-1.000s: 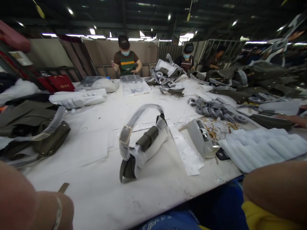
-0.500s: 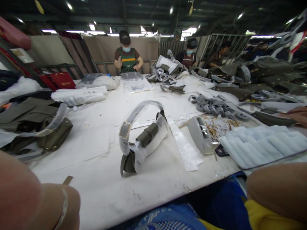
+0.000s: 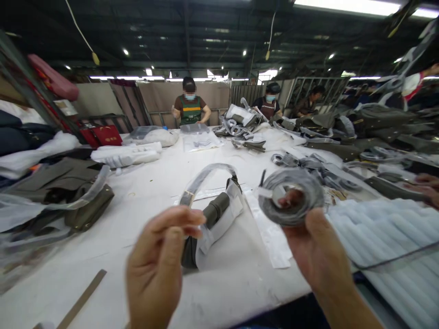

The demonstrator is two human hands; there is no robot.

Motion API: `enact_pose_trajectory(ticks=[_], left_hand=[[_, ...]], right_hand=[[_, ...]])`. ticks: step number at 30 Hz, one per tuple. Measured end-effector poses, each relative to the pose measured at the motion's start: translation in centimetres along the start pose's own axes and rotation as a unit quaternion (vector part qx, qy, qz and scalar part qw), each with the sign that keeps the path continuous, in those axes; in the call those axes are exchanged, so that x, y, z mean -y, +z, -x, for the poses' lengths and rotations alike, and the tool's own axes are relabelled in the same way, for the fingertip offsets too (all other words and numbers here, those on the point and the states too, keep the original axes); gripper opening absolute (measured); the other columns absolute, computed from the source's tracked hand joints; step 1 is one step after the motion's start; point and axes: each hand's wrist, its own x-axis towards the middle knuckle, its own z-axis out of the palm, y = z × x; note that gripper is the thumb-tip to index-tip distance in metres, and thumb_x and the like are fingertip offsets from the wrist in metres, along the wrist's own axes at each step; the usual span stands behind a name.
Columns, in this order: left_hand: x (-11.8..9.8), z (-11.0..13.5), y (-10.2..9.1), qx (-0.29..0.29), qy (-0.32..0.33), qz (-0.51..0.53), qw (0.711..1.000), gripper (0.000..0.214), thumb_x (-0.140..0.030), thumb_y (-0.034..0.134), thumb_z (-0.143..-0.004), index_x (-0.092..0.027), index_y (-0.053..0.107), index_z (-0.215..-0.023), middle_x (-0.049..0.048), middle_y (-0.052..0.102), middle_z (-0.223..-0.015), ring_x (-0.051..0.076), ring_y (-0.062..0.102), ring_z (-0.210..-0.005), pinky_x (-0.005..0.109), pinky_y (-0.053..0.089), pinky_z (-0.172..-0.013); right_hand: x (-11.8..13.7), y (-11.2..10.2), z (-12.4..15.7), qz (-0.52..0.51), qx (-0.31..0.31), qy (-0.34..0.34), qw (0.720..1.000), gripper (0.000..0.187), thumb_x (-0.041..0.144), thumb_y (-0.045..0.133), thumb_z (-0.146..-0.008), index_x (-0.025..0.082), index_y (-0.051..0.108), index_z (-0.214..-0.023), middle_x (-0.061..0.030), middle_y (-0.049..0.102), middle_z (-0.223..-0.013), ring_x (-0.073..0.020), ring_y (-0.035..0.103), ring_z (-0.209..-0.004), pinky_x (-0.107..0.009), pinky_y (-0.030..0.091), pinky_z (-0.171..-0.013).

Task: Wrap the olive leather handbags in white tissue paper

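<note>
My right hand [image 3: 317, 249] is raised over the table's near edge, its fingers closed around a coiled grey strap wrapped in plastic [image 3: 291, 196]. My left hand [image 3: 159, 265] is up beside it, thumb and fingers pinched together; I cannot make out anything in them. Between and behind my hands lies an olive-green bag [image 3: 211, 219] with a plastic-wrapped handle, partly covered in white wrapping, on the white table [image 3: 137, 196].
White foam sheeting [image 3: 384, 228] lies at the right. More coiled straps [image 3: 308, 160] and olive bags [image 3: 68, 201] are piled on both sides. Another person's hand [image 3: 423, 187] reaches in at the far right. Masked workers [image 3: 190, 105] stand at the far end.
Both my hands have come up from the bottom corners into the middle of view. My right hand now holds a coiled strap. The view has tilted upward.
</note>
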Motion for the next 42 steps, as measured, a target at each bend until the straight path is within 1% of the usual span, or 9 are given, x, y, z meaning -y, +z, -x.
enact_pose_trajectory(ticks=[5,11,16,20,24,28,30,35,42], left_hand=[[4.5,2.9,2.2,0.198,-0.19,-0.002,0.962,0.046,-0.044,0.059,-0.093,-0.022,0.057,-0.134,0.0109,0.06,-0.136,0.026,0.061,-0.119,0.034,0.058,-0.09],[5.2,2.7,1.8,0.188,-0.23,-0.003,0.955,0.055,-0.043,0.063,-0.091,-0.021,0.052,-0.14,0.007,0.068,-0.127,0.026,0.061,-0.12,0.037,0.049,-0.104],[6.9,3.4,0.5,0.164,-0.04,-0.224,0.96,0.049,-0.036,0.069,-0.088,-0.025,0.059,-0.135,0.007,0.067,-0.128,0.026,0.063,-0.118,0.039,0.051,-0.103],[8.1,4.3,0.6,0.236,0.146,-0.282,0.918,0.052,-0.018,0.058,-0.092,-0.027,0.049,-0.143,0.0083,0.061,-0.137,0.025,0.056,-0.128,0.043,0.049,-0.107],[5.8,2.9,-0.4,0.286,0.182,-0.29,0.895,0.053,-0.016,0.058,-0.091,-0.025,0.049,-0.142,0.0091,0.059,-0.139,0.023,0.057,-0.127,0.036,0.05,-0.107],[2.0,-2.2,-2.4,0.153,0.204,-0.326,0.911,0.029,-0.021,0.058,-0.093,-0.026,0.066,-0.121,0.0047,0.068,-0.124,0.019,0.063,-0.116,0.032,0.05,-0.103],[1.3,-5.1,-2.7,0.12,0.157,-0.326,0.924,0.03,-0.03,0.057,-0.094,-0.023,0.065,-0.122,0.0065,0.066,-0.127,0.021,0.061,-0.118,0.033,0.052,-0.097],[2.4,-9.9,-1.5,0.233,-0.056,-0.255,0.937,0.043,-0.052,0.053,-0.092,-0.017,0.074,-0.103,0.0069,0.074,-0.103,0.024,0.066,-0.102,0.034,0.052,-0.089],[2.5,-11.6,-0.9,0.253,-0.102,-0.235,0.933,0.048,-0.051,0.073,-0.076,-0.015,0.073,-0.107,0.0074,0.074,-0.102,0.025,0.065,-0.098,0.033,0.049,-0.088]], right_hand=[[-5.3,2.0,3.9,-0.179,0.078,0.213,0.957,0.026,0.048,0.062,-0.09,0.027,0.072,-0.102,-0.0035,0.068,-0.093,-0.0194,0.064,-0.091,-0.039,0.053,-0.096],[-8.5,1.8,5.3,-0.045,0.098,0.236,0.966,0.041,0.052,0.061,-0.09,0.026,0.062,-0.122,-0.0082,0.066,-0.118,-0.0245,0.061,-0.111,-0.044,0.049,-0.102],[-8.9,0.8,6.0,0.228,0.069,0.051,0.97,0.038,0.05,0.066,-0.086,0.027,0.065,-0.116,-0.0076,0.066,-0.119,-0.0266,0.063,-0.107,-0.039,0.052,-0.095],[-8.3,1.7,6.4,0.229,0.194,0.094,0.949,0.04,0.054,0.063,-0.086,0.026,0.069,-0.114,-0.0072,0.072,-0.106,-0.028,0.067,-0.095,-0.036,0.056,-0.083],[-7.8,2.8,4.7,0.2,0.195,0.143,0.95,0.039,0.057,0.063,-0.086,0.021,0.072,-0.1,-0.0055,0.072,-0.087,-0.0255,0.066,-0.087,-0.035,0.054,-0.081],[-8.0,5.0,1.7,0.12,0.191,0.182,0.957,0.043,0.059,0.063,-0.086,0.017,0.074,-0.089,-0.0061,0.071,-0.085,-0.0222,0.063,-0.084,-0.034,0.053,-0.079],[-8.4,6.9,0.3,0.032,0.206,0.212,0.955,0.043,0.058,0.065,-0.085,0.018,0.074,-0.095,-0.0073,0.072,-0.096,-0.0218,0.064,-0.092,-0.034,0.053,-0.083],[-9.1,11.1,-1.8,-0.073,0.225,0.253,0.938,0.041,0.055,0.073,-0.079,0.016,0.074,-0.093,-0.0075,0.072,-0.098,-0.018,0.065,-0.092,-0.03,0.053,-0.084],[-7.5,12.4,-2.8,-0.094,0.264,0.241,0.929,0.043,0.055,0.079,-0.073,0.016,0.075,-0.09,-0.0065,0.072,-0.095,-0.016,0.063,-0.09,-0.028,0.052,-0.085]])
